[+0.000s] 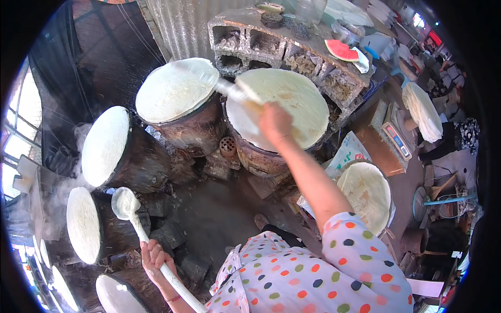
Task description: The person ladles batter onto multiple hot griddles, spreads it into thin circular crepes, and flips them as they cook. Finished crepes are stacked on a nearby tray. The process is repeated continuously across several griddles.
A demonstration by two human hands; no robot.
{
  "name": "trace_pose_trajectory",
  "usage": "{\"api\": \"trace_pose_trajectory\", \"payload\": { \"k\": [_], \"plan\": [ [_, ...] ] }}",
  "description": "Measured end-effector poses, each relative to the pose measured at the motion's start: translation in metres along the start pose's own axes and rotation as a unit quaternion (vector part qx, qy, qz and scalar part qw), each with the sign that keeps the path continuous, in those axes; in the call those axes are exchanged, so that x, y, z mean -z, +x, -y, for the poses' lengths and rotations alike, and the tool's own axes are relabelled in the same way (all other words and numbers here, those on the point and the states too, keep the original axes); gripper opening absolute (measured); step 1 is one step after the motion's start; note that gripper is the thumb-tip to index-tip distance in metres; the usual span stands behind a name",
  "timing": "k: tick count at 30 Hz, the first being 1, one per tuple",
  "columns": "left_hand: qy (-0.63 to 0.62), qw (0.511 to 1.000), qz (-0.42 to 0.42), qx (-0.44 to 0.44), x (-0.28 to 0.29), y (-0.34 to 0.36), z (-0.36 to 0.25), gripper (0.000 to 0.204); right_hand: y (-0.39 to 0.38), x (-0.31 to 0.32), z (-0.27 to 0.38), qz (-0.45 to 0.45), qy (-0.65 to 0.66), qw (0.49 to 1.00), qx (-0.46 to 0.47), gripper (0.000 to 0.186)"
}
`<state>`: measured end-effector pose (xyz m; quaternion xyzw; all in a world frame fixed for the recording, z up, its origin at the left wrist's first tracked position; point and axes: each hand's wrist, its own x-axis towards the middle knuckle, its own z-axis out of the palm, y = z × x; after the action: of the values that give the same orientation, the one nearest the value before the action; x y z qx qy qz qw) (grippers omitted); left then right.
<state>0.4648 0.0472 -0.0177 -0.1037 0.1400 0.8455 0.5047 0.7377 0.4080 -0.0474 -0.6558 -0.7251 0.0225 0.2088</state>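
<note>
Brush-like tool: at twelve o'clock from the middle of our view, blurred, its pale end pointing toward ten; we cannot tell whether it touches anything below.
Right hand: we have it closed round the tool's handle, above the largest drum.
Ladle: white and long-handled, its bowl at eight o'clock, coated with something pale.
Left hand: at seven o'clock, we grasp the ladle's handle with curled fingers.
Largest drum: at one o'clock, we see a pale round sheet across its top, faintly browned in patches.
Other drums: at eleven, nine, eight and seven o'clock, with white round tops.
Worktop: beyond the largest drum, toward one o'clock, built on hollow blocks.
Watermelon slice: red, on that worktop's near edge.
Spotted shirt: ours, at five o'clock.
</note>
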Motion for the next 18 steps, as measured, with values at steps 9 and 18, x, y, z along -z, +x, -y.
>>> {"api": "trace_pose_trajectory", "payload": {
  "k": [9,18],
  "plan": [
    [-0.042,0.977,0.063,0.199,-0.021,0.02,0.016,0.021,-0.016,0.232,-0.174,-0.392,0.052,0.917,-0.047,0.036],
    [0.105,0.974,0.087,0.181,-0.049,0.001,0.047,0.023,-0.147,0.42,-0.356,-0.324,0.089,0.91,-0.244,0.028]
  ]
}}
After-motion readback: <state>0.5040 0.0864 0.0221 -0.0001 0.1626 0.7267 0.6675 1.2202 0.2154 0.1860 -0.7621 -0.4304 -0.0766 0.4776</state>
